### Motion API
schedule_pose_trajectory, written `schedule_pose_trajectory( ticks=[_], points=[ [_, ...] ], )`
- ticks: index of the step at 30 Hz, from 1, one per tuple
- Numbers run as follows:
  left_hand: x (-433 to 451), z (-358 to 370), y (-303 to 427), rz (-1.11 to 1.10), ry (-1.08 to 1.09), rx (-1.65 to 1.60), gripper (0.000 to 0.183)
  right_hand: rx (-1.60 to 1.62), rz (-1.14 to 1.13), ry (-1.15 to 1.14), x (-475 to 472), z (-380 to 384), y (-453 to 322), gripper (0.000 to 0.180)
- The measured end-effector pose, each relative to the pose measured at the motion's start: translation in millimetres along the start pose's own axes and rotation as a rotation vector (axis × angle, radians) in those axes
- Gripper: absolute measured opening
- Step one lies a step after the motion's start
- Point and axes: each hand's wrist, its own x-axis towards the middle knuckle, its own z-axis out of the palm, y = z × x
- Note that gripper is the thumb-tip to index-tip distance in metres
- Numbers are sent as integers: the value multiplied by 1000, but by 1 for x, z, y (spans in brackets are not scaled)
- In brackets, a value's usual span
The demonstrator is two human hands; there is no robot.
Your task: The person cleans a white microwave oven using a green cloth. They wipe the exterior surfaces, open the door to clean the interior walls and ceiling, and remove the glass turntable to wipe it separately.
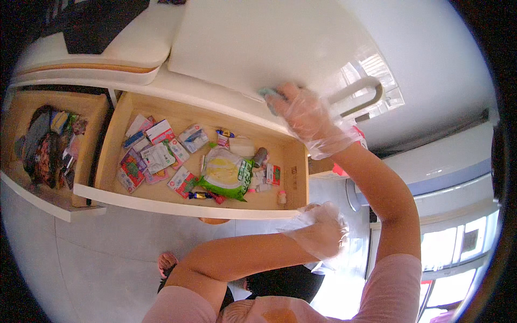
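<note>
My right hand (305, 115), in a thin transparent plastic glove, presses a light green cloth or sponge (272, 99) against the lower edge of a white panel (258, 48). Below it, a wooden drawer (297, 173) with a white front is pulled out. My left hand (325, 230), also gloved in loose plastic, is at the right end of the drawer front (177, 208); its fingers are mostly hidden, so its grip does not show. Inside the drawer lie a green-and-white packet (226, 171), several small printed boxes (159, 131), a dark cylinder (260, 156) and a small pink-capped bottle (281, 197).
A second open drawer (91, 149) on the left holds dark bags and packets. A white curved handle or bracket (359, 95) juts out right of my right hand. Grey tiled floor (101, 250) lies below. Beside my left arm, a person's foot or hand (167, 262) shows.
</note>
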Motion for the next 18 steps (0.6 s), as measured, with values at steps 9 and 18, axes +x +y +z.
schedule_pose_trajectory(
  ticks=[9, 18],
  points=[
    [-15, -12, -8, -34, 163, -89, 19, 191, 465, 475, 3, -32, 19, 21],
    [17, -73, -6, -100, -386, -39, 12, 37, 158, -74, -49, 27, -3, 38]
  ],
)
